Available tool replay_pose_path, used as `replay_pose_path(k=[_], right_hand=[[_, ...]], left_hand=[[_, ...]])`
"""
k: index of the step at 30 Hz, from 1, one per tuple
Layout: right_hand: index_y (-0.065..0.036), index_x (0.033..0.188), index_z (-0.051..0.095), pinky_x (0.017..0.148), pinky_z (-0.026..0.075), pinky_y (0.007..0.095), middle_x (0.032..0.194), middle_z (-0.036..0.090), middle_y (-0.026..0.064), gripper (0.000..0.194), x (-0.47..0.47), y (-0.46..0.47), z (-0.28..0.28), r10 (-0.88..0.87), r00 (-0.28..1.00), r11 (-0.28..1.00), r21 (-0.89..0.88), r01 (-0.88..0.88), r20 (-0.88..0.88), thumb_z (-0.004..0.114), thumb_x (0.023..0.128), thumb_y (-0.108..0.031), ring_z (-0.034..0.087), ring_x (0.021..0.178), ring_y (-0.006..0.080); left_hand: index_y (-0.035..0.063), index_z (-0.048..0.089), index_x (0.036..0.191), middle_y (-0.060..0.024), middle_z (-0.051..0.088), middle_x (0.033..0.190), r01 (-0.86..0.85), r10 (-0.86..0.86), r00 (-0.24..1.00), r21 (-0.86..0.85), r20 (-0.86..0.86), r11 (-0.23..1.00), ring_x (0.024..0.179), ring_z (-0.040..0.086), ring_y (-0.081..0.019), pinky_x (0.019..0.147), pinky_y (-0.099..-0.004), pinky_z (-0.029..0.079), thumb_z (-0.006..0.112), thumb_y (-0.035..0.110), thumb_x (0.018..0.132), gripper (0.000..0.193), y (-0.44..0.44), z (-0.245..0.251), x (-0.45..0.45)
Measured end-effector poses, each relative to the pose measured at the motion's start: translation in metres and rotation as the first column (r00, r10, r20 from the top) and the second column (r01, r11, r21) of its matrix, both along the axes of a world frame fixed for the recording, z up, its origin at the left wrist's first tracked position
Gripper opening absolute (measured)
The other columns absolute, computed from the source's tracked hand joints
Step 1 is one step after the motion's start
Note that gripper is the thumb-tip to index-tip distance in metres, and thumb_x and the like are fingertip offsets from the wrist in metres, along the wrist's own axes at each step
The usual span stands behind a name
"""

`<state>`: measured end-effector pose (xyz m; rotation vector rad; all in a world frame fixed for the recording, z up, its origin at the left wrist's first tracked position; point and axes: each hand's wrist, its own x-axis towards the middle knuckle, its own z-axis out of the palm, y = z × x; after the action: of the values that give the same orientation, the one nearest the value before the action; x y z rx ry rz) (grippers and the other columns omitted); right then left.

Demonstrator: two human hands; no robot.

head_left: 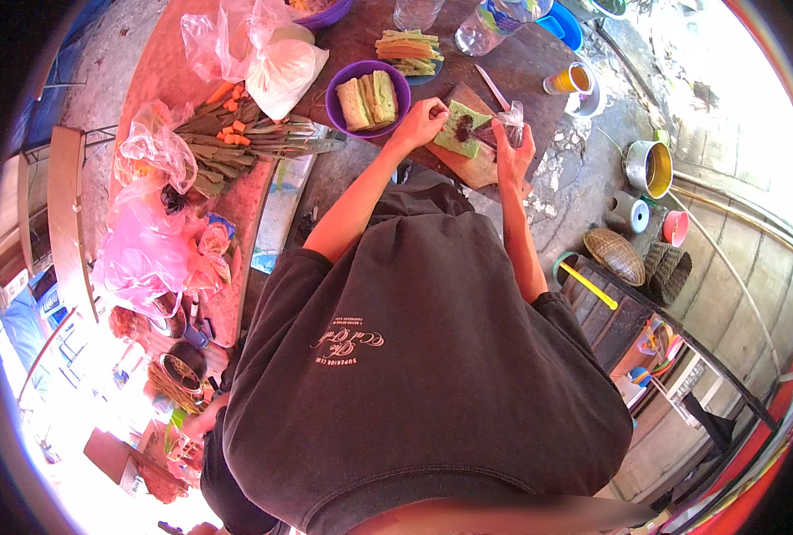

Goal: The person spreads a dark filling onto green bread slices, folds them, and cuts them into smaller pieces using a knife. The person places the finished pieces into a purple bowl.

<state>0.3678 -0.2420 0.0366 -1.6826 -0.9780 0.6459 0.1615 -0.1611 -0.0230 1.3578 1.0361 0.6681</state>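
Observation:
A slice of green bread (458, 142) lies on a wooden cutting board (483, 167), with a dark filling in a patch at its middle. My right hand (515, 144) is closed around a clear plastic bag (513, 114) at the slice's right edge; the bag's lower part shows dark contents. At the left of the slice is my left hand (428, 119), its fingers curled together; whether something small is between them cannot be told. A knife (492, 87) rests at the board's far edge. Left of my left hand, a purple bowl (329, 107) holds several folded green bread pieces.
A plate of cut bread strips (406, 50), a large plastic bottle (480, 33) and a cup with orange contents (570, 79) stand beyond the board. Leafy vegetables (219, 144), diced carrots (236, 134) and plastic bags (145, 247) lie at left. A person's arm (209, 414) shows lower left.

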Motion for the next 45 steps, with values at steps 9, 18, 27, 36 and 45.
replay_pose_path(k=[9,18,27,36,45], right_hand=[[-0.001,0.106,0.071,0.075,0.051,0.0286,0.093,0.072,0.0018,0.038,0.0,0.002,0.009,0.01,0.999,1.0,-0.021,-0.011,-0.033,0.088,0.09,-0.031,0.063,0.083,0.009],[0.0,0.105,0.07,0.075,0.052,0.0291,0.092,0.072,0.0027,0.037,-0.011,-0.007,0.017,0.044,0.999,0.998,-0.037,-0.044,0.014,0.087,0.09,-0.029,0.064,0.083,0.0102],[-0.001,0.103,0.069,0.073,0.051,0.0283,0.093,0.072,0.0017,0.034,-0.009,0.015,0.008,0.061,0.998,0.998,0.009,-0.06,-0.022,0.086,0.091,-0.027,0.064,0.082,0.0088],[-0.007,0.114,0.07,0.075,0.059,0.0299,0.102,0.075,0.0034,0.023,0.007,0.006,-0.018,-0.158,0.75,0.987,-0.099,0.123,-0.642,0.08,0.097,-0.018,0.073,0.086,0.0168],[-0.005,0.12,0.065,0.056,0.048,0.0248,0.107,0.069,0.01,0.038,0.019,-0.016,-0.026,-0.065,-0.177,0.998,-0.063,-0.018,-0.982,0.069,0.104,-0.039,0.061,0.075,0.014]], left_hand=[[-0.0036,0.067,0.101,-0.0101,0.072,0.087,0.004,-0.004,1.0,0.009,-0.007,1.0,0.076,0.073,-0.0174,0.069,-0.0342,0.057,0.064,0.014,0.101,0.018,0.001,-0.002,0.0],[-0.0037,0.066,0.101,-0.0104,0.072,0.087,0.003,-0.003,0.999,0.006,0.038,1.0,0.075,0.073,-0.0174,0.069,-0.0343,0.057,0.063,0.013,0.102,0.017,0.001,-0.004,0.001],[-0.0018,0.067,0.106,-0.0082,0.073,0.092,0.027,-0.027,0.999,-0.007,-0.021,1.0,0.08,0.074,-0.0159,0.072,-0.0333,0.057,0.064,0.018,0.103,0.02,0.001,-0.001,-0.001],[-0.0017,0.067,0.106,-0.0092,0.073,0.092,0.019,-0.019,0.999,-0.005,-0.028,1.0,0.081,0.075,-0.0175,0.073,-0.0347,0.057,0.064,0.018,0.103,0.02,0.0,0.003,-0.002],[-0.0006,0.068,0.104,-0.0068,0.072,0.087,0.028,-0.028,0.999,-0.002,-0.046,1.0,0.077,0.072,-0.0146,0.071,-0.0335,0.055,0.065,0.02,0.103,0.021,0.0,0.003,0.0]])
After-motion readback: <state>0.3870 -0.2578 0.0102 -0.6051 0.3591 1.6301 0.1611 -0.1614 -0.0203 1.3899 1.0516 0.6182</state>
